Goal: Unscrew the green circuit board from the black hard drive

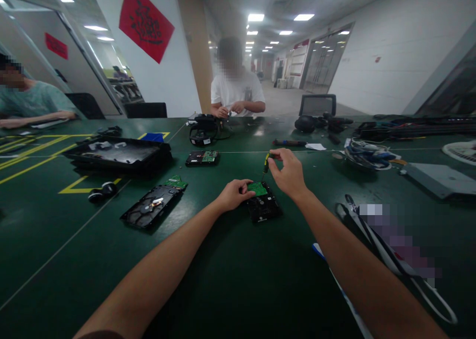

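Note:
A black hard drive (265,211) lies on the green table in front of me, with a green circuit board (258,188) at its far end. My left hand (235,195) is closed on the drive's left edge, thumb and fingers at the board. In my right hand (287,169) is a small yellow-and-black screwdriver (266,162), held upright in the fingertips. Its thin shaft points down at the board's right edge; whether the tip sits in a screw is too small to tell.
To the left lie another hard drive (148,211) with a loose green board (175,182) and a black tray (119,153). Farther off is a third drive (202,158). Right are a cable bundle (366,155), a grey box (439,178) and a lanyard (390,254). A person (238,88) sits opposite.

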`<state>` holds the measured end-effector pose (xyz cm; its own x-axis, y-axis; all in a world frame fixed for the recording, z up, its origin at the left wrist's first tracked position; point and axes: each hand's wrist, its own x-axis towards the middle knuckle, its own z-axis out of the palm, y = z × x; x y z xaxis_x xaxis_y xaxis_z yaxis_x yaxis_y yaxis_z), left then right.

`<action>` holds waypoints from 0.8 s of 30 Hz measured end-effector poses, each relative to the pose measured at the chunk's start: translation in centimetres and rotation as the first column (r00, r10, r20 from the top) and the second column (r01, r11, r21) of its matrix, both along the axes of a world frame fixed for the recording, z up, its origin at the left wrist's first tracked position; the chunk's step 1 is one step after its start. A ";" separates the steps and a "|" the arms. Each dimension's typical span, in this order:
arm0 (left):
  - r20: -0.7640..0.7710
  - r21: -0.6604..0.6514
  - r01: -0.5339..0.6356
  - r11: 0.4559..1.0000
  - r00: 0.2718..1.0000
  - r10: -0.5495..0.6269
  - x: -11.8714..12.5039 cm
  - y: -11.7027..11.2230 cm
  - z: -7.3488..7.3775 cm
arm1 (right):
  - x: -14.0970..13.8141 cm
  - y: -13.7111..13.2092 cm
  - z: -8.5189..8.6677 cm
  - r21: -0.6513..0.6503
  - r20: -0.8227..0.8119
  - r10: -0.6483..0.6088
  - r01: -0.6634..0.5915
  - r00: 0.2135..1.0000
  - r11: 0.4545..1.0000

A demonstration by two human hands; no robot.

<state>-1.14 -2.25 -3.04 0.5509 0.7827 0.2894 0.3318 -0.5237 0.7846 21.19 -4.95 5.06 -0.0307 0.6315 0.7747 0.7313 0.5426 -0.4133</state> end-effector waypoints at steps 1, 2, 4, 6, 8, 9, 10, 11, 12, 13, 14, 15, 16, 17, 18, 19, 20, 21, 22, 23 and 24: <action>0.000 0.001 0.001 1.000 1.000 -0.001 0.0 0.0 0.0 | 0.0 0.0 0.0 0.000 -0.012 -0.013 0.013 1.000 1.000; 0.001 0.004 0.003 1.000 1.000 -0.003 0.0 0.0 0.0 | 0.0 0.0 -0.1 -0.003 -0.027 -0.022 0.022 0.999 1.000; 0.004 0.009 0.003 1.000 1.000 -0.003 0.0 0.0 0.0 | 0.0 0.1 -0.1 -0.014 -0.049 -0.022 0.022 0.999 1.000; 0.007 0.006 0.004 1.000 1.000 -0.004 0.0 0.0 -0.1 | 0.0 0.0 -0.1 -0.020 -0.045 0.003 -0.004 0.999 1.000; 0.009 0.004 0.006 1.000 1.000 -0.006 0.0 0.0 -0.1 | -0.1 0.0 0.0 -0.014 -0.025 0.024 -0.024 0.999 1.000; 0.008 0.005 0.005 1.000 1.000 -0.005 -0.1 0.0 -0.2 | -0.1 -0.1 0.1 -0.008 -0.015 0.027 -0.027 1.000 1.000; 0.007 0.006 0.002 1.000 1.000 -0.002 -0.1 0.0 -0.2 | -0.1 -0.1 0.1 -0.003 -0.009 0.024 -0.024 1.000 1.000; 0.003 0.006 0.000 1.000 1.000 0.000 -0.1 0.1 -0.2 | -0.1 -0.1 0.1 0.001 -0.008 0.014 -0.014 1.000 1.000; 0.001 0.006 -0.004 1.000 1.000 0.004 -0.1 0.1 -0.2 | -0.1 -0.1 0.1 0.002 -0.012 -0.001 0.001 1.000 1.000; -0.002 0.005 -0.007 1.000 1.000 0.007 -0.1 0.1 -0.2 | -0.1 0.0 0.0 0.000 -0.022 -0.016 0.016 1.000 1.000; -0.004 0.003 -0.007 1.000 1.000 0.007 -0.1 0.1 -0.2 | -0.1 0.0 0.0 -0.006 -0.035 -0.026 0.026 0.999 1.000; -0.005 0.003 -0.008 1.000 1.000 0.008 -0.1 0.1 -0.2 | 0.0 0.1 -0.1 -0.014 -0.047 -0.032 0.032 0.998 0.999; -0.005 0.002 -0.008 1.000 1.000 0.008 -0.1 0.1 -0.1 | 0.0 0.1 -0.2 -0.022 -0.057 -0.032 0.031 0.998 0.999; -0.002 0.002 -0.010 1.000 1.000 0.010 -0.1 0.1 -0.2 | 0.0 0.2 -0.2 -0.028 -0.060 -0.025 0.024 0.998 0.999; 0.002 0.002 -0.009 1.000 1.000 0.009 0.0 0.1 -0.2 | 0.0 0.2 -0.2 -0.029 -0.057 -0.014 0.012 0.998 1.000; 0.006 0.003 -0.004 1.000 1.000 0.004 0.0 0.1 -0.2 | 0.0 0.2 -0.2 -0.027 -0.048 -0.001 0.000 0.999 1.000; 0.011 0.006 0.000 1.000 1.000 0.000 0.0 0.1 -0.2 | 0.0 0.1 -0.2 -0.020 -0.038 0.008 -0.009 0.999 1.000; 0.015 0.011 0.003 1.000 1.000 -0.004 0.0 0.1 -0.3 | 0.0 0.1 -0.2 -0.013 -0.028 0.013 -0.013 1.000 1.000; 0.019 0.017 0.007 1.000 1.000 -0.007 0.0 0.1 -0.3 | 0.0 0.1 -0.1 -0.005 -0.023 0.010 -0.011 1.000 1.000; 0.021 0.024 0.010 1.000 1.000 -0.010 0.0 0.1 -0.3 | 0.0 0.1 -0.1 0.003 -0.022 0.002 -0.002 1.000 1.000; 0.022 0.028 0.013 1.000 1.000 -0.013 -0.1 0.1 -0.3 | 0.0 0.0 -0.1 0.008 -0.027 -0.009 0.009 1.000 1.000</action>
